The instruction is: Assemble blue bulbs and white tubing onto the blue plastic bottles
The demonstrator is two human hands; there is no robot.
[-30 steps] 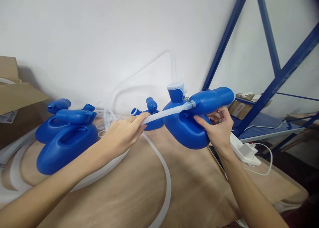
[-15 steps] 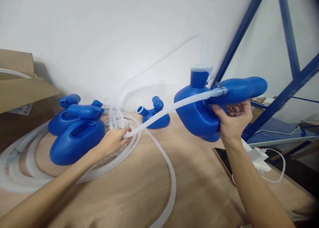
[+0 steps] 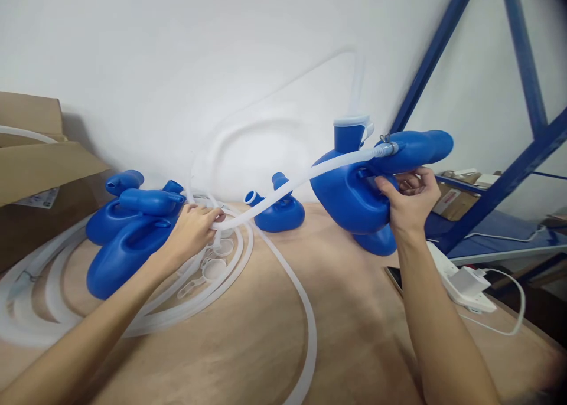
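My right hand (image 3: 411,201) is wrapped round the handle of a blue bottle (image 3: 348,189) raised at the right, with a translucent cap (image 3: 351,121) on its wide neck. A clear hose (image 3: 274,199) is fitted on the bottle's narrow spout, where a small metal clip (image 3: 384,139) sits. My left hand (image 3: 197,225) is closed on this hose to the left, above coiled tubing (image 3: 221,293) and loose clear caps (image 3: 215,270). Behind the hose stands another blue bottle (image 3: 283,216).
Two more blue bottles (image 3: 126,251) stand at the left, beside an open cardboard box (image 3: 48,157). At the right are a phone (image 3: 393,277), a white power strip (image 3: 476,299) with a plugged charger, and a blue metal frame (image 3: 491,186). A white wall rises behind the table (image 3: 248,358).
My left hand has moved up and left along with the hose. The held bottle and my right hand have shifted slightly left. More of the loose caps shows.
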